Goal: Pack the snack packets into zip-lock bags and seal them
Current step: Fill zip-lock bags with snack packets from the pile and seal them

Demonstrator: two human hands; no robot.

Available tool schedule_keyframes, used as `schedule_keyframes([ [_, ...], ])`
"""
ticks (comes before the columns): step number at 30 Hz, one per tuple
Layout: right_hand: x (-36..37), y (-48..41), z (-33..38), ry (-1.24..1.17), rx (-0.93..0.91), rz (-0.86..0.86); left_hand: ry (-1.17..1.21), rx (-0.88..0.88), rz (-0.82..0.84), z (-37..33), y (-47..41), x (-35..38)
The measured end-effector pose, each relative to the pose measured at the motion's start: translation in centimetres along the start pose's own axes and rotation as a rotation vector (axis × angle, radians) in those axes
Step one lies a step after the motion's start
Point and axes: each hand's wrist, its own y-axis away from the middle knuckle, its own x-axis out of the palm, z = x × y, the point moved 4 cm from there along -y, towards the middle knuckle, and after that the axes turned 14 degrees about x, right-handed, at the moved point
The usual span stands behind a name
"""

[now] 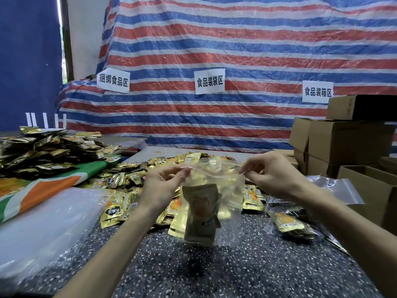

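A clear plastic zip-lock bag (225, 190) with gold foil snack packets (202, 214) inside hangs above the dark speckled table (236, 272). The left hand (160, 186) and right hand (272, 173) pinch its zip strip at either end. Behind it lie heaped loose gold packets (129, 179); brown cardboard boxes (343, 143) stand to the right. On the red-white-blue striped tarpaulin (236, 50), white paper signs (209, 81) read 捆绑食品区, 食品装袋区 and 食品装箱区.

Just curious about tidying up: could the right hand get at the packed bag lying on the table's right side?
Probably: nothing covers the packed bag, close beside that forearm; but the right hand pinches the rim of the held zip-lock bag.
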Motion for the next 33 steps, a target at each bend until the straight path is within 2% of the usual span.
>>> schedule_keyframes([
  [4,-0.1,-0.4,-0.3,-0.055,0.008,-0.068,-0.041,0.043,-0.049,-0.5,-0.1,0.0],
  [7,0.4,-0.4,-0.5,-0.03,0.032,-0.004,-0.064,0.068,-0.056,-0.8,-0.3,0.0],
  [10,0.2,-0.4,-0.8,-0.09,0.03,-0.058,-0.061,0.065,-0.138,-0.7,-0.2,-0.5],
  [15,0.3,-0.4,-1.3,-0.123,0.032,0.025,0.015,0.04,-0.094,-1.3,-0.2,-0.9],
  [24,-0.9,0.0,-2.6,-0.44,-0.002,0.129,0.191,-0.104,-0.096,-0.7,-0.2,-2.4],
  [28,-0.9,-0.2,-3.1,-0.653,0.047,0.126,0.235,-0.138,-0.087,-0.7,-0.1,-2.4],
  [33,0.1,0.0,-3.7,-0.726,0.13,0.133,0.194,-0.163,-0.082,-0.4,0.3,-1.9],
])
